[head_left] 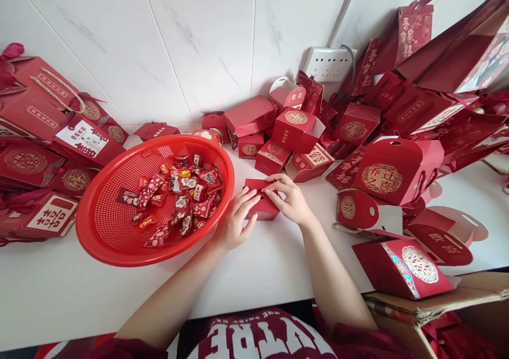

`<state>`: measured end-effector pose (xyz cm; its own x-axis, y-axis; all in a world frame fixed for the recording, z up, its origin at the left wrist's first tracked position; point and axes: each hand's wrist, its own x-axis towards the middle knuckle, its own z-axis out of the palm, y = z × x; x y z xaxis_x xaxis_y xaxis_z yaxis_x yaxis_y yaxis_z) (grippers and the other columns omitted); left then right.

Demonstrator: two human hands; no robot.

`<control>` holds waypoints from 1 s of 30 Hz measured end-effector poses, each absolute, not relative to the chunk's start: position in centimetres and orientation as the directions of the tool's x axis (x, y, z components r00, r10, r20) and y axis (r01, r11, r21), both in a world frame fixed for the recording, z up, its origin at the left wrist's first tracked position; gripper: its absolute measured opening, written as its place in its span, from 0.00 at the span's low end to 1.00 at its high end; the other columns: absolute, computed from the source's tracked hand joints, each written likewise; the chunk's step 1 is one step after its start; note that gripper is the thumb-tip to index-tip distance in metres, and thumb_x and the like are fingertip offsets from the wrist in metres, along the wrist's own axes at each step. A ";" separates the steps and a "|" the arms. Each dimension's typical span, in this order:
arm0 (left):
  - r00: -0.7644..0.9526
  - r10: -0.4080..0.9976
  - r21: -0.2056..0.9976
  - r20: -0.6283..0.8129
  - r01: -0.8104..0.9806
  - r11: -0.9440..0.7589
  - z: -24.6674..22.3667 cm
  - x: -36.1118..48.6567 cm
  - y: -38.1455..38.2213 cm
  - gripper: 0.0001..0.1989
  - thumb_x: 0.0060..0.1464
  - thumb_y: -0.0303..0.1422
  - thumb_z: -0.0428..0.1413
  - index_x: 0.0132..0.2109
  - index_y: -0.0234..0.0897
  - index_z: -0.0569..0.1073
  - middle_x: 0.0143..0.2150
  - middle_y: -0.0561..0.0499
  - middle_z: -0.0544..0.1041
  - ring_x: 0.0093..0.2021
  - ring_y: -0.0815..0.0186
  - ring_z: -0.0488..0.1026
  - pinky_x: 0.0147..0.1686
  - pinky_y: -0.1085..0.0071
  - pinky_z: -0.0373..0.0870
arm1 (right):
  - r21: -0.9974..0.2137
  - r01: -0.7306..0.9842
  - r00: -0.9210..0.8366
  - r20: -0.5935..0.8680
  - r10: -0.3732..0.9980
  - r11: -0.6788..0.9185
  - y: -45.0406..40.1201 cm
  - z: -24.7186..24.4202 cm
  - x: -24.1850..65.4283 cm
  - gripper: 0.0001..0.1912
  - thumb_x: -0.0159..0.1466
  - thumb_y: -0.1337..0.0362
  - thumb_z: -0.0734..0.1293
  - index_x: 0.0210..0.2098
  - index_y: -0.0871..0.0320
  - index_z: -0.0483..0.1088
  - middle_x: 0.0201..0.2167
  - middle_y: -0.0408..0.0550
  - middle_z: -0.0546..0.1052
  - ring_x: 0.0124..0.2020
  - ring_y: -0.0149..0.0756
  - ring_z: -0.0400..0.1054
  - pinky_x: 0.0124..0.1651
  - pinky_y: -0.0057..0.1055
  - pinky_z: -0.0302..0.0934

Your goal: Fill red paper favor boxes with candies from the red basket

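A small red gift box stands on the white table in front of me, its top flaps partly covered by my fingers. My left hand holds it from the left, with fingertips on the top edge and the thumb against the near side. From the right, my right hand has its fingers bent over the top flaps, gripping them near the middle. Just left of the box sits a red plastic basket with wrapped candies in it. What is inside the box is hidden.
Red gift boxes are heaped behind and to the right, by a power strip at the tiled wall. More boxes are stacked at the left. A cardboard carton stands below the table edge at right.
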<state>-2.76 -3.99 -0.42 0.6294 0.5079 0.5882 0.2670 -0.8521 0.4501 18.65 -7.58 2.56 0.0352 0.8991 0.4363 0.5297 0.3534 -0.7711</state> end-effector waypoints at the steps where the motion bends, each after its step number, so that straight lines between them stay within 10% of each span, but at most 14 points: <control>1: 0.641 0.498 0.434 0.584 0.272 -0.859 -0.3 -2.8 -3.9 0.27 0.61 0.26 0.53 0.67 0.39 0.62 0.66 0.44 0.67 0.70 0.54 0.58 0.68 0.50 0.62 | -0.771 0.529 0.031 0.434 0.900 0.353 -7.6 2.6 18.7 0.09 0.69 0.61 0.64 0.40 0.53 0.77 0.50 0.51 0.72 0.53 0.40 0.69 0.57 0.39 0.63; 15: 0.666 0.468 0.421 0.581 0.246 -0.873 0.2 -2.7 -4.4 0.28 0.62 0.28 0.53 0.68 0.42 0.60 0.68 0.44 0.64 0.71 0.54 0.56 0.69 0.49 0.60 | -0.916 0.339 0.113 0.264 0.958 0.213 -7.5 2.2 19.0 0.19 0.69 0.53 0.64 0.57 0.51 0.66 0.59 0.50 0.71 0.56 0.40 0.68 0.56 0.38 0.64; 22: 0.686 0.492 0.547 0.536 0.163 -0.821 -0.1 -2.9 -5.5 0.48 0.50 0.45 0.66 0.72 0.43 0.52 0.74 0.37 0.44 0.74 0.42 0.45 0.68 0.42 0.55 | -0.935 0.308 -0.165 0.127 0.978 0.173 -8.4 3.2 20.3 0.13 0.67 0.55 0.66 0.45 0.55 0.74 0.43 0.47 0.79 0.43 0.38 0.72 0.47 0.34 0.65; 30: 0.734 0.477 0.653 0.484 0.061 -0.755 0.4 -2.9 -6.7 0.50 0.47 0.43 0.67 0.72 0.51 0.50 0.66 0.40 0.55 0.66 0.48 0.61 0.62 0.48 0.66 | -0.955 0.264 -0.040 0.130 0.991 0.136 -8.2 2.1 20.3 0.15 0.66 0.51 0.65 0.39 0.56 0.75 0.37 0.47 0.79 0.41 0.39 0.73 0.45 0.34 0.65</control>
